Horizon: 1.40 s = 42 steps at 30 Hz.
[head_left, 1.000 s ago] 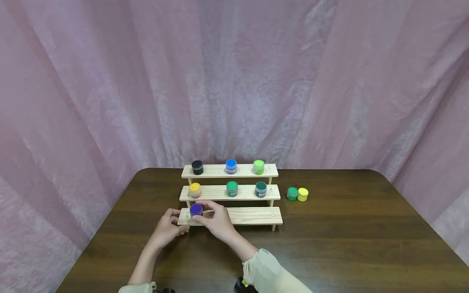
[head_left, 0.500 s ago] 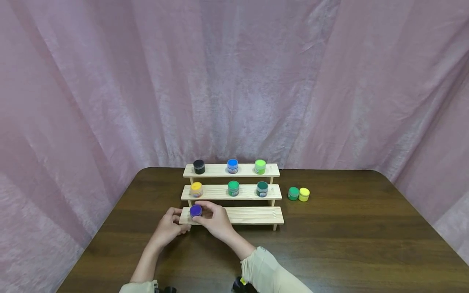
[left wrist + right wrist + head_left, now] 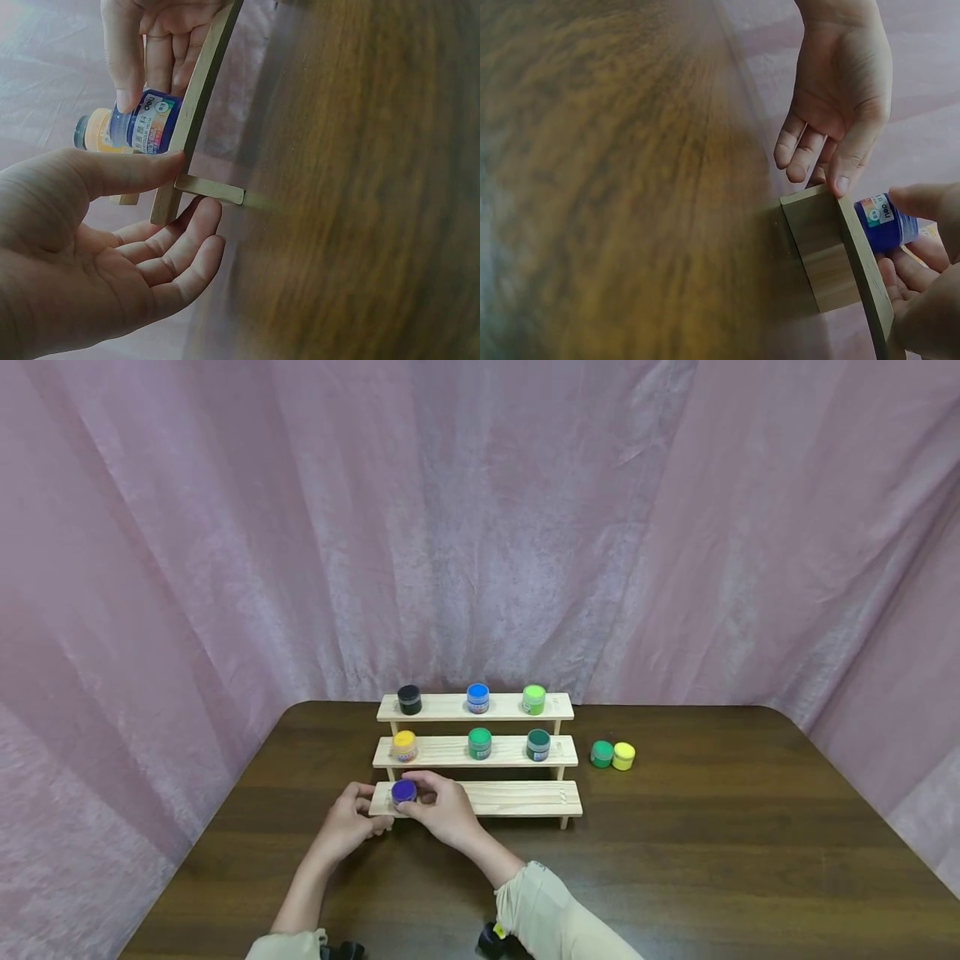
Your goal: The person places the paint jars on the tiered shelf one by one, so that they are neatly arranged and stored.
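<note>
A three-tier wooden display stand (image 3: 517, 799) stands on the table. My right hand (image 3: 447, 814) pinches a small paint jar (image 3: 403, 791) with a purple lid between thumb and fingers, at the left end of the lowest shelf. In the left wrist view the blue-purple jar (image 3: 154, 124) is upright against the shelf's top, its printed label showing. My left hand (image 3: 345, 827) holds that shelf's left end. Its thumb lies at the shelf's edge, and its fingers (image 3: 191, 240) curl beneath, beside the short leg. Seen from the right wrist, the jar (image 3: 885, 225) sits right by the left thumb.
The top shelf carries black (image 3: 409, 699), blue (image 3: 477, 698) and light green (image 3: 534, 699) jars. On the middle one stand yellow-orange (image 3: 405, 746), green (image 3: 480, 743) and dark green (image 3: 537, 745) jars. Green (image 3: 602, 754) and yellow (image 3: 624, 756) jars stand right of the stand. A pink curtain (image 3: 480, 527) hangs behind.
The purple-lidded jar, still pinched by my right hand, has shifted slightly toward the shelf's left end. My left hand keeps its place there; the head view has moved a little.
</note>
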{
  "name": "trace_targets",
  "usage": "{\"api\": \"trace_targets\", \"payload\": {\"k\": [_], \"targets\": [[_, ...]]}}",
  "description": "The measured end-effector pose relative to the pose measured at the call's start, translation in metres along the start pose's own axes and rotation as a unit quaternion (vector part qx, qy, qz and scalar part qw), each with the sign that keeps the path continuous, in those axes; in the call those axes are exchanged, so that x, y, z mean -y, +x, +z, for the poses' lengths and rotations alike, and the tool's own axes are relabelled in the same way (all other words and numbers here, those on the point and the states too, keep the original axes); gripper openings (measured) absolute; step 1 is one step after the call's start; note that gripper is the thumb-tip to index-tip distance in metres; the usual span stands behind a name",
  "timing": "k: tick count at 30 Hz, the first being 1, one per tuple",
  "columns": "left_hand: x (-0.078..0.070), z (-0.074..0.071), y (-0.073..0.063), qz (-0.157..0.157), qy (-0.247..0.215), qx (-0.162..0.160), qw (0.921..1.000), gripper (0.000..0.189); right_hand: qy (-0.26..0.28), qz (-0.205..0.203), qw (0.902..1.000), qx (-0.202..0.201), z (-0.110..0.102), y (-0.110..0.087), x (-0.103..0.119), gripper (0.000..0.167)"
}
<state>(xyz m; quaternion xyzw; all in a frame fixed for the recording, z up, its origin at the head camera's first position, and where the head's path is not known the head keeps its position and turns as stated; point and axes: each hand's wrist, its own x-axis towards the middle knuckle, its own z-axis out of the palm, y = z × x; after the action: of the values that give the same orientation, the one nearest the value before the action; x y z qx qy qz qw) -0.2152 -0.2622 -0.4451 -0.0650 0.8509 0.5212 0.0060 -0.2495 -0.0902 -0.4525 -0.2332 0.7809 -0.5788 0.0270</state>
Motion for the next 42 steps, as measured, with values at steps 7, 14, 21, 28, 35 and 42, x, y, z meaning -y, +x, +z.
{"api": "trace_targets", "payload": {"k": [7, 14, 21, 28, 35, 42], "targets": [[0.000, 0.003, -0.001, 0.001, -0.013, 0.001, 0.9999, 0.054, -0.006, 0.011, 0.9997, 0.019, -0.003, -0.002, -0.001, 0.041], [-0.002, 0.005, -0.003, 0.007, -0.010, 0.000, 0.9999, 0.054, 0.006, 0.006, 0.9997, 0.024, -0.005, -0.001, -0.003, 0.046], [0.001, 0.004, -0.002, 0.006, -0.009, -0.001, 0.9999, 0.054, 0.089, 0.016, 0.9956, 0.026, -0.010, -0.003, 0.000, 0.045], [0.003, 0.000, -0.001, 0.004, -0.007, -0.004, 1.0000, 0.055, 0.116, 0.013, 0.9931, 0.010, -0.015, -0.005, 0.001, 0.039], [0.002, -0.001, -0.002, 0.002, -0.005, -0.005, 1.0000, 0.055, 0.123, 0.008, 0.9924, -0.002, -0.021, -0.010, 0.003, 0.038], [0.001, 0.000, -0.001, 0.005, -0.007, -0.005, 0.9999, 0.054, 0.108, 0.006, 0.9939, -0.021, -0.030, -0.014, 0.007, 0.034]]}}
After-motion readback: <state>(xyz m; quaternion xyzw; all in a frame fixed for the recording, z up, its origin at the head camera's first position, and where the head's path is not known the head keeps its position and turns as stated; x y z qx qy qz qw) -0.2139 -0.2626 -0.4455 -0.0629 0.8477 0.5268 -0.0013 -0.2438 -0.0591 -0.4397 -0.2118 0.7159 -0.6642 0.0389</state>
